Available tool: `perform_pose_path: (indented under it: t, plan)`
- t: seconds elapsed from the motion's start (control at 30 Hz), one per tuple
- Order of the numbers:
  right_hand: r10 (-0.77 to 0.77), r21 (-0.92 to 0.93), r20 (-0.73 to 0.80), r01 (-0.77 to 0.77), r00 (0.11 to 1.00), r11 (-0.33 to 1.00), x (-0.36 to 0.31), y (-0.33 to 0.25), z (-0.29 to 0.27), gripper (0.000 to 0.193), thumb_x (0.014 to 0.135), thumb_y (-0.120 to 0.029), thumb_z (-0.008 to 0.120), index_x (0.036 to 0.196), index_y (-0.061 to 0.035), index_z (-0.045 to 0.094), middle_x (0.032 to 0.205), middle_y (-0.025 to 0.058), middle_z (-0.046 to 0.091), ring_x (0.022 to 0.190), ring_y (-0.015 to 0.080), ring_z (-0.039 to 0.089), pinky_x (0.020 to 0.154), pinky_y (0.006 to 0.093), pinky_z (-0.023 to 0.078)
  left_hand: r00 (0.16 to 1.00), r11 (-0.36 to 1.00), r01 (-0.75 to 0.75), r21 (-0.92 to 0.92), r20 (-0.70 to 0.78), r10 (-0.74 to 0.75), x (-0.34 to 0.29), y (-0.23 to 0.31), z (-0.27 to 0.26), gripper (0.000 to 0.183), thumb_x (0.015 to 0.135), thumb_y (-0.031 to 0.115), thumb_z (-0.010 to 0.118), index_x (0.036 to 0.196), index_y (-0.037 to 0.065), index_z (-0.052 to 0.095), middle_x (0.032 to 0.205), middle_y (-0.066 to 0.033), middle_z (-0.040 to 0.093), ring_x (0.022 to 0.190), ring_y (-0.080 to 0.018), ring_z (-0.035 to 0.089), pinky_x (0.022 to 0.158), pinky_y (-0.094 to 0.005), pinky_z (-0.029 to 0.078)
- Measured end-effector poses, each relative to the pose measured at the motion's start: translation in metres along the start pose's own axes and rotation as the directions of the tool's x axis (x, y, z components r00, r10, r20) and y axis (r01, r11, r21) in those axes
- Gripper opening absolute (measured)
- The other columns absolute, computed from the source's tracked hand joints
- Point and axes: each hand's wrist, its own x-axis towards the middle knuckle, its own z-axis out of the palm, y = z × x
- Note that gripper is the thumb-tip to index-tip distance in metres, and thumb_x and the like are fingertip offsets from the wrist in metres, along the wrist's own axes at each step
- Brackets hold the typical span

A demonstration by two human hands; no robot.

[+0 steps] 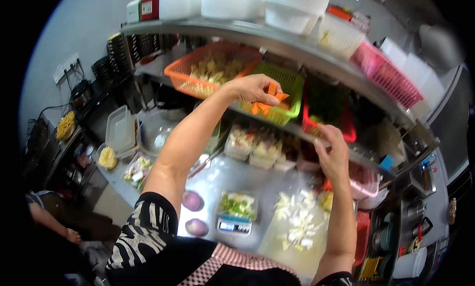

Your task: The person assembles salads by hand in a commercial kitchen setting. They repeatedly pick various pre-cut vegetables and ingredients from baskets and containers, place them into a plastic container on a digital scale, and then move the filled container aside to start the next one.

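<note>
Spreading below the green basket (297, 105), a metal bench (215, 174) carries prepared vegetables. Above the basket runs an upper shelf (198, 27); the lower shelf (297, 132) supports it. The larger orange basket (188, 83) stands to its left, the red basket (350, 132) to its right; this row probably keeps ingredients within reach. Below and right of the landmark, a pale cutting board (277, 251) bears white cut pieces (297, 221). The left hand (257, 90) lies across the landmark's front left part in this view, gripping carrot slices (281, 96) in a bunch, likely so that they do not scatter; whether it is inside the rim cannot be told. The right hand (332, 150), right of the landmark and near the red basket's front edge, is partly open, thumb and forefinger apart. Directly below the landmark, a container of greens (237, 204) sits on a scale (235, 227), presumably for weighing; two purple onions (197, 227) lie left of it. The upper shelf's edge limits lifting; open room lies on the near side, over the bench.
</note>
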Motion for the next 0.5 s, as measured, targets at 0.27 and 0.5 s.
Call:
perform_pose_path:
  t: [0.27,0.5]
  plan:
    - [0.261,0.207,0.419,-0.371,0.870,0.905,-0.187,0.023,0.076,0.026,0.088,-0.008,0.069,0.114,-0.0036,0.069,0.113,0.0112,0.067,0.084,0.0188,0.066,0.068,0.0289,0.055,0.952,0.959,0.144,0.243,0.230,-0.201,-0.116,-0.170,0.171,0.034,0.087,0.017,0.076,0.118,0.008,0.066,0.094,-0.0089,0.068,0.090,-0.0177,0.067,0.078,-0.0339,0.055]
    - [0.574,0.192,0.462,-0.708,0.676,0.679,-0.280,0.040,0.043,0.025,0.093,-0.014,0.067,0.115,-0.0024,0.070,0.101,0.0087,0.072,0.085,0.0136,0.066,0.070,0.0277,0.053,0.876,0.891,0.020,0.454,-0.437,0.203,-0.120,-0.086,0.028,0.022,0.091,0.012,0.067,0.112,0.006,0.071,0.098,-0.0060,0.072,0.089,-0.0147,0.066,0.080,-0.0307,0.054]
